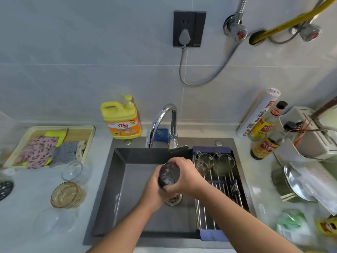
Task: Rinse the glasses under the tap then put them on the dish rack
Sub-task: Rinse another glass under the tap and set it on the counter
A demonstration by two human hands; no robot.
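Over the dark sink [113,189] both hands hold one clear glass [168,175], its mouth toward me, just below the chrome tap [165,123]. My right hand [186,177] grips it from the right and top. My left hand [154,190] cups it from the left and below. No water stream shows. Two clear handled glasses [204,162] [223,164] lie on the roll-up dish rack [224,190] across the sink's right side. On the left counter stand a clear glass [72,170], an amber glass [67,195] and a faint clear glass [54,220].
A yellow detergent bottle [121,121] stands behind the sink at the left. A tray of cloths and sponges [49,147] sits on the far left counter. Sauce bottles [264,143], a utensil holder [310,136] and a metal pot lid [295,181] crowd the right counter.
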